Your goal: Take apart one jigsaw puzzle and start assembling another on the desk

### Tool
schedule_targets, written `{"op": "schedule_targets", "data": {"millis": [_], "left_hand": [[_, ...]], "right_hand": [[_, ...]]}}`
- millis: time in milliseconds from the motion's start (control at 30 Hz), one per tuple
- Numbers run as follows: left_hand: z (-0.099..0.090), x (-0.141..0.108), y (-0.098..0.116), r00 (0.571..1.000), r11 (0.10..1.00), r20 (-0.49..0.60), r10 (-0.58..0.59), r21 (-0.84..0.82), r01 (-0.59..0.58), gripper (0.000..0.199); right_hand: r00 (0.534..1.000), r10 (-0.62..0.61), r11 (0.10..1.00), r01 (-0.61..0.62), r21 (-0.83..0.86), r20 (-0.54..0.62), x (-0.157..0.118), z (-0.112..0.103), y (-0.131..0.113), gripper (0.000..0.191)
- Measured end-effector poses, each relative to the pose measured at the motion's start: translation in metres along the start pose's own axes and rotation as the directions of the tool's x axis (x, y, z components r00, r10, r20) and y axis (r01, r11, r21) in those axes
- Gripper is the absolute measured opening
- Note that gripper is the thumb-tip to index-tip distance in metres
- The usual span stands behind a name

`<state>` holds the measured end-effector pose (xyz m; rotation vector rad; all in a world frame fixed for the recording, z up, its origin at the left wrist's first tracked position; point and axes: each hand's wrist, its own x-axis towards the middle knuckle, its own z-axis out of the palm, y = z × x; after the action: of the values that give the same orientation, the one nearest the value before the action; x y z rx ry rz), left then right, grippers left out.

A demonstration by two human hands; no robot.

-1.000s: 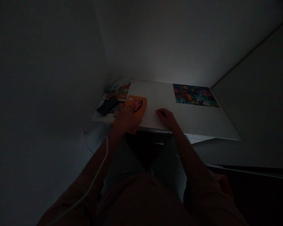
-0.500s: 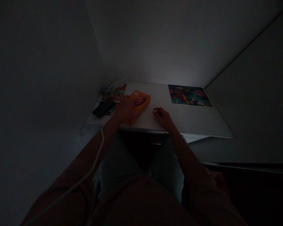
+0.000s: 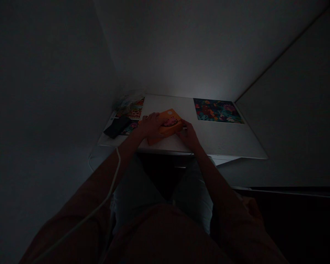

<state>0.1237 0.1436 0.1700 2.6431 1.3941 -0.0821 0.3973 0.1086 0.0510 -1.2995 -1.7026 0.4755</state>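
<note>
Head view: forearms (image 3: 209,170) angled inward, both hands (image 3: 152,125) on orange box (image 3: 171,120)

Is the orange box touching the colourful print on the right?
No, white tabletop shows between the orange box and the colourful print.

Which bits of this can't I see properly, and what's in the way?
All in the head view:
Part of the orange box: covered by the left hand.
Small marks on the box: too tiny and dark to read.
The white speck by the right hand: too small to name.
Whatever lies under the crumpled plastic: blurred by its folds and the dark.
The pale cable's lower end: lost in darkness at the bottom edge.
</note>
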Motion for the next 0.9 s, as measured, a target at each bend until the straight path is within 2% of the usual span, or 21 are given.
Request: {"op": "schedule_targets", "data": {"millis": [100, 367, 600, 900], "left_hand": [[0.001, -0.003, 0.004, 0.999, 0.999, 0.027, -0.020, 0.036, 0.019, 0.097], [0.011, 0.001, -0.002, 0.998, 0.999, 0.063, 0.007, 0.046, -0.010, 0.095], [0.025, 0.001, -0.003, 0.999, 0.996, -0.010, 0.037, 0.079, -0.037, 0.101], [0.021, -0.003, -0.001, 0.999, 0.998, -0.030, 0.038, 0.043, -0.036, 0.101]], "right_hand": [[0.999, -0.024, 0.999, 0.025, 0.031, -0.028, 0.000, 0.002, 0.003, 0.070], [0.997, 0.066, 0.994, -0.062, 0.089, -0.039, -0.001, 0.000, 0.000, 0.063], [0.996, 0.072, 0.993, -0.067, 0.101, -0.044, -0.001, 0.001, -0.001, 0.066], [0.998, 0.061, 0.995, -0.059, 0.083, -0.019, -0.002, -0.001, -0.002, 0.072]]}}
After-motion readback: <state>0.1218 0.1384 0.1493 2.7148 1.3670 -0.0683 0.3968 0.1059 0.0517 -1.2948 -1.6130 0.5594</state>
